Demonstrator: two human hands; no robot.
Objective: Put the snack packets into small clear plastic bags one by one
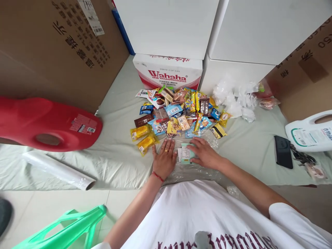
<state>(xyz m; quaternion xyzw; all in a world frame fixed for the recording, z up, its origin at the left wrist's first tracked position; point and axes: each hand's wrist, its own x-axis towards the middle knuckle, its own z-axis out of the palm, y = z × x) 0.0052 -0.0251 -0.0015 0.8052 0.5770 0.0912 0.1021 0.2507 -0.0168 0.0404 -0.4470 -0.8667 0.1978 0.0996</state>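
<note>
My left hand [165,158] lies flat with fingers stretched out on a sheet of clear plastic film [198,171] spread over the pale cloth. My right hand [204,153] rests on a small pale green snack packet [186,154] on the film, fingers curved over its right side. Just beyond both hands lies a heap of several colourful wrapped snacks [178,110], with two yellow packets [144,137] at its left edge.
A roll of clear film [58,169] and a red jug [46,122] lie left. A Wahaha carton [167,71], white boxes and brown cartons stand behind. Crumpled white bags [234,98], a black phone [283,151] and a white jug [311,131] sit right. A green stool [64,230] is near left.
</note>
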